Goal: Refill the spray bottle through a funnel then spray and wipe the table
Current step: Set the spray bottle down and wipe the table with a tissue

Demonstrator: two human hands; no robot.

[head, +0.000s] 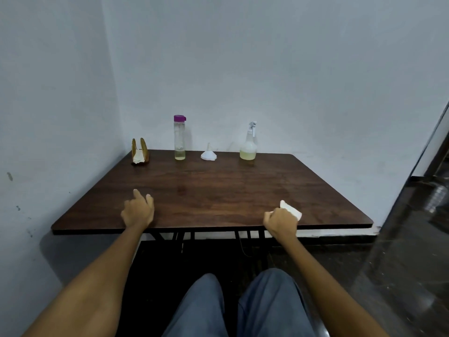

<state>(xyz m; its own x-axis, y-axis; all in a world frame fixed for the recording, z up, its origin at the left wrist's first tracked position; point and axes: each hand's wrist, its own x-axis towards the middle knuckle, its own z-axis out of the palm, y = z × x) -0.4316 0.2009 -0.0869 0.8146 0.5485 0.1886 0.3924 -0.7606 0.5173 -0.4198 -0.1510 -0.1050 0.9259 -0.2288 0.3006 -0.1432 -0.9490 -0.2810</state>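
Both hands sit at the table's (218,186) near edge: left hand (138,211) loosely curled, empty; right hand (280,221) fisted round a white tissue (290,209). Along the far edge stand napkin holder (140,152), purple-capped bottle (179,138), upturned funnel (209,154), spray bottle (248,145).

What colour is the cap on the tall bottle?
Purple; the bottle cap shows in the head view.

A plain, bare room is shown, probably a simple home or office corner. A dark wooden folding table (218,190) is set against blank pale walls (267,57) beyond the hands, and a dark polished floor (401,263) is seen to the right of the right hand (280,221).
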